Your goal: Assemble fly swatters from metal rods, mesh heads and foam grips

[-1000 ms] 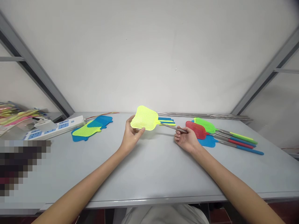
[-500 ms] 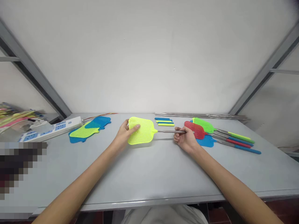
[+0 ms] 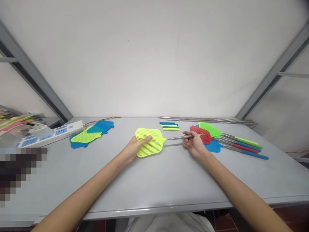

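My left hand (image 3: 135,149) grips a yellow perforated fly swatter head (image 3: 152,146), thumb on top and fingers underneath. A metal rod (image 3: 177,138) extends rightward from the head's neck. The fingers of my right hand (image 3: 193,144) are closed round the rod's far end, which carries no coloured grip. Just beyond my right hand lie several fly swatters with grips, among them a red one (image 3: 205,137), a green one (image 3: 212,130) and a blue one (image 3: 215,147). Behind the rod rests a small stack of blue and yellow grip sleeves (image 3: 171,128).
Blue and yellow swatter heads (image 3: 87,135) lie at the left beside a white power strip (image 3: 55,133). Long metal rods (image 3: 207,120) run along the wall. The grey table (image 3: 156,190) has a raised front edge. A blurred-out patch covers the lower left.
The yellow swatter head has moved slightly right and toward me with my left hand, and the rod now slants up to the right. My right hand has shifted slightly right, still gripping the rod.
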`<move>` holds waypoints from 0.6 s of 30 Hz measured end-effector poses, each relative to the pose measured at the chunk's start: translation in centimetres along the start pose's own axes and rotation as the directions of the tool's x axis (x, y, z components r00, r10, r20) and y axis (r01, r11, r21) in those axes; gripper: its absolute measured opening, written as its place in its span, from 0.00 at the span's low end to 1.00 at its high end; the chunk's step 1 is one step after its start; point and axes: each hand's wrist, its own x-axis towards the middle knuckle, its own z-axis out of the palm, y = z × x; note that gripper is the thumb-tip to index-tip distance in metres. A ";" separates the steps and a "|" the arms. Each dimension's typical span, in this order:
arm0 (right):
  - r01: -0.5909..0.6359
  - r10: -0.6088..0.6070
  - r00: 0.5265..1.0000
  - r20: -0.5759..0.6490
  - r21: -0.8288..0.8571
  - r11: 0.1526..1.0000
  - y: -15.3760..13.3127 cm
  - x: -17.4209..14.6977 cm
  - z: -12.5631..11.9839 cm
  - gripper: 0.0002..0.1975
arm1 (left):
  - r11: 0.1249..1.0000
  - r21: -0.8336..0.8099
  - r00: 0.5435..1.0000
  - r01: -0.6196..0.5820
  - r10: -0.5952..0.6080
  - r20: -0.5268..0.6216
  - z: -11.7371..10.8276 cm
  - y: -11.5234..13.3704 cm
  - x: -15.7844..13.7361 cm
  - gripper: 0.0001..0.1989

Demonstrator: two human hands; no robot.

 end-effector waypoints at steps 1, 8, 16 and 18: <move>0.008 -0.008 1.000 -0.004 -0.003 1.000 0.0 0.0 0.0 0.09 | 1.000 -0.008 1.000 0.007 -0.007 0.005 0.1 -0.1 0.0 0.20; 0.065 -0.065 0.996 0.061 -0.009 0.998 -0.1 -0.2 0.0 0.11 | 0.996 -0.075 0.999 0.049 -0.050 -0.005 0.7 -0.3 -0.3 0.21; 0.079 -0.073 0.980 0.186 -0.023 0.997 0.4 -0.8 0.3 0.11 | 0.983 -0.149 0.992 0.107 -0.115 -0.046 0.8 -0.8 -0.3 0.21; 0.083 -0.076 0.971 0.226 -0.024 0.996 0.4 -0.9 0.3 0.11 | 0.981 -0.163 0.992 0.108 -0.117 -0.044 0.8 -0.9 -0.2 0.20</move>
